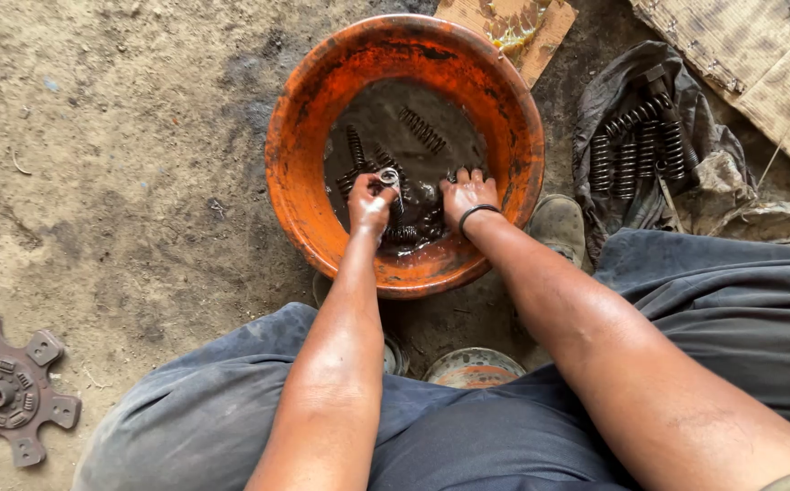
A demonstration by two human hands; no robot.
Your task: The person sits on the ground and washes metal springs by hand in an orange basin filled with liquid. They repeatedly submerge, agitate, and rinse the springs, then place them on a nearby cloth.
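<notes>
An orange basin (304, 109) sits on the dirt floor, holding dark oily liquid and several coil springs (420, 128). My left hand (368, 205) is inside the basin, closed on a small metal ring-shaped part (389, 176) held just above the liquid. My right hand (468, 196), with a dark band on the wrist, rests on the springs at the basin's near right side, fingers down in the liquid. Whether it grips a spring cannot be told.
A dark rag (613, 91) to the right carries several cleaned coil springs (640, 145). Cardboard pieces (759, 64) lie at the back. A paddle-type clutch disc (9, 391) lies at the lower left. A round tin (472, 366) sits between my knees, a shoe (556, 223) by the basin.
</notes>
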